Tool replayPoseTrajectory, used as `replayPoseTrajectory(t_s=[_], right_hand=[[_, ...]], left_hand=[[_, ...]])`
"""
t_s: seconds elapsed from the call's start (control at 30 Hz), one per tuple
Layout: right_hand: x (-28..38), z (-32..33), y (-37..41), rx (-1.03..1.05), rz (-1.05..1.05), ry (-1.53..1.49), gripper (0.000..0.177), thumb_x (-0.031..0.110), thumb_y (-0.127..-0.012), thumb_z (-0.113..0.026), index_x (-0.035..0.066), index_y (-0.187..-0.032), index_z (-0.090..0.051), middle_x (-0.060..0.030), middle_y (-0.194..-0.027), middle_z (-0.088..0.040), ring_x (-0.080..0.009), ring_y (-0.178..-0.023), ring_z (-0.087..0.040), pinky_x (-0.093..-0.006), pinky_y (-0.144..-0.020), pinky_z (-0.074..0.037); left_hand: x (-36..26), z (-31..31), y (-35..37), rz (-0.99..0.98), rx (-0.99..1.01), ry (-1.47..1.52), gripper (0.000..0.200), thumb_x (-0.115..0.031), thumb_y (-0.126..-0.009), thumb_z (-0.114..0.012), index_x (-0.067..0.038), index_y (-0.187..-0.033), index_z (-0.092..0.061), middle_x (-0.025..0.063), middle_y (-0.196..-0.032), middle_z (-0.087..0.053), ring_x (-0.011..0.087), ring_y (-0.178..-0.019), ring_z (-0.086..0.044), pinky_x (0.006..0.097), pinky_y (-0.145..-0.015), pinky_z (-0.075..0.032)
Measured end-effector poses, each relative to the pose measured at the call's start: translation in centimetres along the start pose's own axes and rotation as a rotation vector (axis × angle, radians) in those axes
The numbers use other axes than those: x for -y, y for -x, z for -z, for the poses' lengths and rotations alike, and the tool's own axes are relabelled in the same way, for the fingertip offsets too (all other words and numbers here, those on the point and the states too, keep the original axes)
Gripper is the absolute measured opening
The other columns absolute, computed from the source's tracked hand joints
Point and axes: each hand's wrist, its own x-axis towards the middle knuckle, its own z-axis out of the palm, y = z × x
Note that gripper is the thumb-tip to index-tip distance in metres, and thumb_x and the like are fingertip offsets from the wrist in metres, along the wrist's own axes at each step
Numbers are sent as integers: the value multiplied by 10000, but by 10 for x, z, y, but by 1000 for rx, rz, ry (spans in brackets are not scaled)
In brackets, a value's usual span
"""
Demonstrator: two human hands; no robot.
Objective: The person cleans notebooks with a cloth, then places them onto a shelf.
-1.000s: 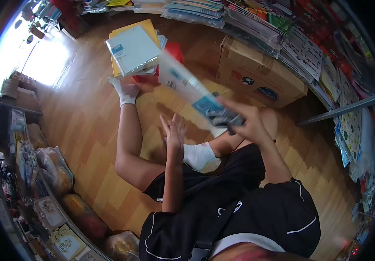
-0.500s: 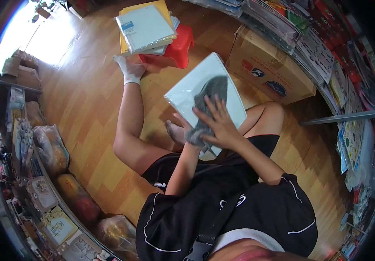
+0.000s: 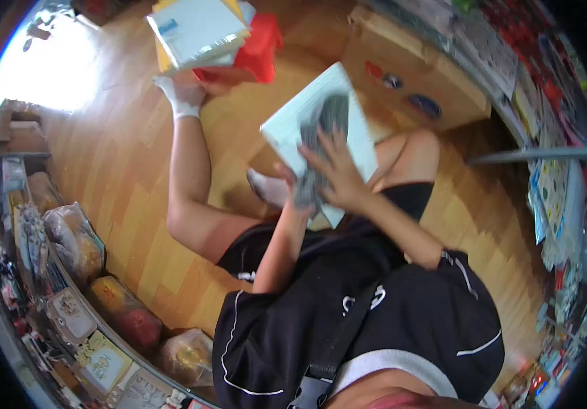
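Observation:
A white plastic-wrapped pad or packet (image 3: 361,140) is held tilted above my crossed leg. Grey cloth (image 3: 335,112) lies across its face and reaches down to its near edge. My right hand (image 3: 336,170) presses on the cloth from the right, its fingers spread. My left hand (image 3: 297,194) grips the near left edge of the packet; part of the cloth covers it and most of its fingers are hidden.
A red stool (image 3: 263,51) bears a stack of white and yellow packets (image 3: 198,31) beyond my stretched leg. A cardboard box (image 3: 412,75) stands at the right before shelves of papers. Wrapped bundles (image 3: 79,242) line the left shelf.
The view has shifted, so the stool, stack and box appear higher. My right hand and the cloth have moved slightly left against the packet. Both hands stay at the packet.

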Motion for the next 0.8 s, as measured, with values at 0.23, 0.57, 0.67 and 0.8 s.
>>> replayPoseTrajectory(t_s=[0.23,0.57,0.67,0.8], right_hand=[[-44,37,-40,-366,-266,-51,393,127,-770,-516,108,-1154,-436,-166,-1170,-416,-272,-1091,-397,-314,-908,-301],[-64,60,37,-52,-739,-1063,432,31,-709,-555,35,-1128,-454,-60,-1000,-538,-108,-880,-521,-223,-777,-414],[-47,77,26,-114,-684,-953,400,-81,-658,-549,-28,-1046,-468,-66,-892,-565,-136,-791,-541,-232,-719,-431],[-4,97,16,80,-560,-172,482,8,-641,-569,55,-1111,-474,-87,-979,-561,-127,-888,-536,-241,-787,-416]], left_hand=[[-2,-15,9,-106,-49,31,849,-700,-691,-297,-80,-1266,-219,77,-1231,-326,224,-1091,-353,367,-931,-285],[-16,39,2,-117,-224,-166,598,-475,-864,-180,-17,-1242,-246,118,-1195,-378,221,-1059,-391,318,-897,-320],[-24,41,1,81,-252,-339,587,-467,-852,-267,-19,-1231,-265,157,-1190,-372,267,-1079,-385,350,-879,-331],[-24,10,8,139,-268,-464,665,-535,-804,-335,-26,-1225,-264,183,-1149,-385,283,-1071,-396,376,-852,-358]])
